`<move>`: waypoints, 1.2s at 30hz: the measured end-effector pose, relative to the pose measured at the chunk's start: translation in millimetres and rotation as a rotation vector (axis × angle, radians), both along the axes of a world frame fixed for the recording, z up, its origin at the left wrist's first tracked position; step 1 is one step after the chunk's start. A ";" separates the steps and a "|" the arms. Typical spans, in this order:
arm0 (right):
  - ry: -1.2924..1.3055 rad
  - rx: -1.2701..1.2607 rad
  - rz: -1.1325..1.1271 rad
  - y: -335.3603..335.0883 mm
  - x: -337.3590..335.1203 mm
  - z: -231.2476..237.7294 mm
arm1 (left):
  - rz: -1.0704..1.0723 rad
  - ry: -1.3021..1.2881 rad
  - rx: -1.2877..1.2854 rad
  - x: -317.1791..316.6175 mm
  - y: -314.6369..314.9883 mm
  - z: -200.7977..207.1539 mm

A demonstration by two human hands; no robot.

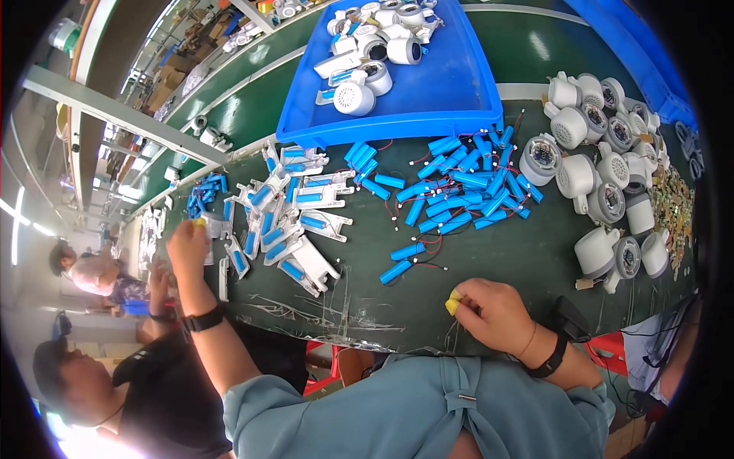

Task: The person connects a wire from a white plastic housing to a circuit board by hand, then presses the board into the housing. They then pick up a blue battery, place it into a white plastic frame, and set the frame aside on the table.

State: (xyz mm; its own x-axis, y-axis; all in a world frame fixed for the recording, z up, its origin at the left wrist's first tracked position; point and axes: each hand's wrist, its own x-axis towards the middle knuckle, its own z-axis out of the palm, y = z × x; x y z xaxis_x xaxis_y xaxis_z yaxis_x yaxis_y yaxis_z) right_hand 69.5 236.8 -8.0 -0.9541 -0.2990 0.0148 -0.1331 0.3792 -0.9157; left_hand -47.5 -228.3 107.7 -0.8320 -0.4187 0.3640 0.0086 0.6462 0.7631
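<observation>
My left hand (pixel 189 249) reaches out at the left of the green table, its fingers curled together with yellow on a fingertip. Right beside those fingers is a pale translucent piece (pixel 218 229); whether they grip it or anything else is hidden. Close to that hand lie several white plastic housings (pixel 312 197), many with a blue cylindrical battery in them. Near the front edge hovers my right hand (pixel 497 315), thumb and forefinger pinched, yellow covers on the tips and nothing visible between them. Ahead of it are loose blue batteries (pixel 396 271) with thin red and black leads.
A blue tray (pixel 390 131) at the back holds white round-headed units. More white units (pixel 604 183) crowd the right side, beside a heap of small tan parts (pixel 670 210). A smaller battery pile (pixel 205 195) lies far left. Another person (pixel 145 382) sits close at my left.
</observation>
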 end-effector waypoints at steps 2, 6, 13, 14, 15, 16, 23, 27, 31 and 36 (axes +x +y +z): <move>0.039 0.009 0.023 -1.8 -0.8 -0.4 | 0.132 -0.121 -0.777 -17.8 -45.7 -17.0; 0.061 0.009 0.014 1.4 -0.4 -8.0 | -0.532 -0.276 -0.501 -14.3 70.1 -65.3; 0.093 0.102 -0.064 3.1 6.1 -13.7 | -0.913 -0.225 -0.667 -9.5 169.6 -75.3; 0.150 0.042 -0.040 2.3 6.4 -17.0 | -0.902 -0.229 -0.637 -8.9 174.2 -75.9; 0.173 0.030 -0.045 6.5 9.7 -14.4 | -0.882 -0.234 -0.610 -6.2 176.9 -74.6; 0.195 0.023 -0.062 12.0 14.9 -13.7 | -0.876 -0.223 -0.598 -5.9 176.6 -80.0; 0.213 0.110 -0.738 74.6 65.4 22.8 | -0.837 -0.217 -0.391 -2.3 171.2 -95.2; -0.131 -0.149 -0.941 109.0 78.6 14.8 | -0.790 -0.288 -0.311 2.3 164.1 -101.0; -0.468 -0.649 -0.977 107.2 68.1 28.5 | -0.833 -0.231 -0.397 -0.3 159.0 -115.9; -0.534 -1.110 -0.935 118.1 62.2 7.0 | -0.818 -0.245 -0.346 6.3 185.1 -110.5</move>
State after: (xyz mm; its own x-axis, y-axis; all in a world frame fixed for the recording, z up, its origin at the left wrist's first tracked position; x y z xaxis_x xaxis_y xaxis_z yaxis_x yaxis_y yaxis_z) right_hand 131.7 354.9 -1.0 -0.7550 0.3175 -0.5737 0.1790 -0.7419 -0.6462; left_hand -41.2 -43.2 -2.8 -0.8911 0.4336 0.1339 0.4272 0.7022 0.5696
